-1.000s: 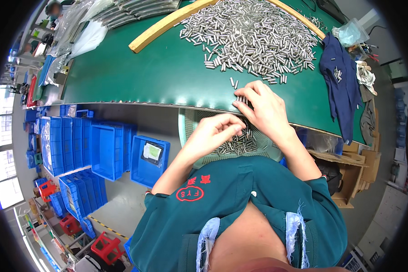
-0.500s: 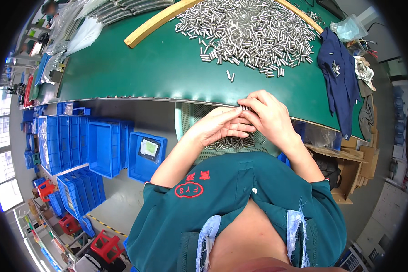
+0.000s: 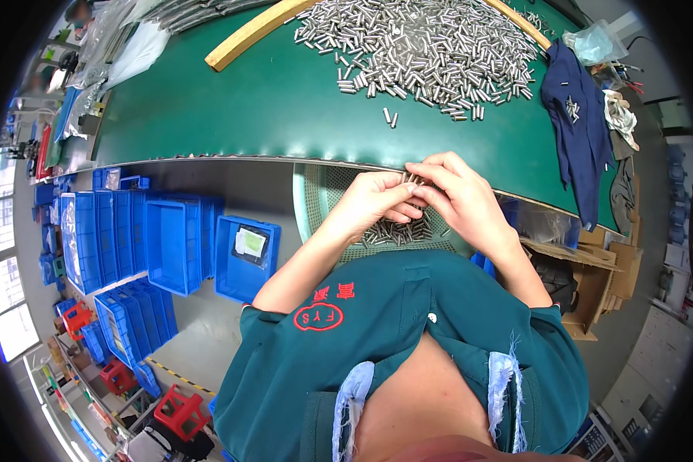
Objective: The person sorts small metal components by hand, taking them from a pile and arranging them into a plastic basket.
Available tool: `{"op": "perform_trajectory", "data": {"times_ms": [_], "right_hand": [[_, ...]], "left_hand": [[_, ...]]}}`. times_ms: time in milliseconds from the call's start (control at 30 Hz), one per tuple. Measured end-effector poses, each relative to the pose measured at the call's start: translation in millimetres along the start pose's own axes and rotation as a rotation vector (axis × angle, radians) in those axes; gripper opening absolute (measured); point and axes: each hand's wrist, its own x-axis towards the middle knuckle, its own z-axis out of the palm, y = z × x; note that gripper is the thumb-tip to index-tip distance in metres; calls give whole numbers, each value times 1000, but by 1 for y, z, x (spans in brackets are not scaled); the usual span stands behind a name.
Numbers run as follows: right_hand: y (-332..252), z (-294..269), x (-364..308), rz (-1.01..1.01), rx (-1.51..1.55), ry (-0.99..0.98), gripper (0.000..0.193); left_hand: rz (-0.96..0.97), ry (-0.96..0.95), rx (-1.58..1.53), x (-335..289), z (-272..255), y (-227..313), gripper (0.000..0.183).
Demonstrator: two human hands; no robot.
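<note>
Several short metal pins (image 3: 413,179) are gripped in a row between my two hands, just below the near edge of the green table (image 3: 231,123). My left hand (image 3: 371,204) is closed, thumb and curled fingers at the pins' left side. From the other side, my right hand (image 3: 463,199) pinches them with thumb and fingertips. Fingers partly cover the pins. Under my hands stands a pale green perforated basket (image 3: 309,202) with many loose pins (image 3: 396,232) in it. On the table lies a large pile of similar silvery pins (image 3: 431,58), with a couple (image 3: 390,118) apart from it.
Wooden strips (image 3: 258,35) border the pile. A navy cloth (image 3: 574,131) with a few pins on it hangs over the table's right edge. Blue crates (image 3: 179,246) stand at left below the table; an open cardboard box (image 3: 585,292) is at right. Plastic bags (image 3: 200,17) lie far left.
My left fingers, stretched out below the pins before, are now curled in, and more of the held pins and those in the basket show. The view has shifted slightly.
</note>
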Motion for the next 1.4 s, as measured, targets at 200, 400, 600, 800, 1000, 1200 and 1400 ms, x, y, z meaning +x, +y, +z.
{"op": "perform_trajectory", "data": {"times_ms": [200, 400, 600, 800, 1000, 1200, 1400], "right_hand": [[3, -3, 1, 81, 271, 15, 35], [6, -4, 2, 125, 463, -23, 41], [6, -4, 2, 139, 517, -23, 42], [1, -3, 4, 108, 446, -2, 32], [2, 12, 0, 21, 355, 47, 22], [9, 18, -2, 484, 1208, -131, 18], [19, 29, -2, 760, 2124, -260, 22]], "left_hand": [[87, 18, 51, -10, 7, 7, 28], [138, 40, 145, -18, 10, 14, 29], [96, -6, 82, -18, 7, 14, 28], [159, 10, 154, -16, 3, 6, 27], [173, 50, 320, -25, 3, 13, 23], [113, -150, 201, -45, -11, 39, 22], [284, 117, 297, -44, -26, 45, 21]]}}
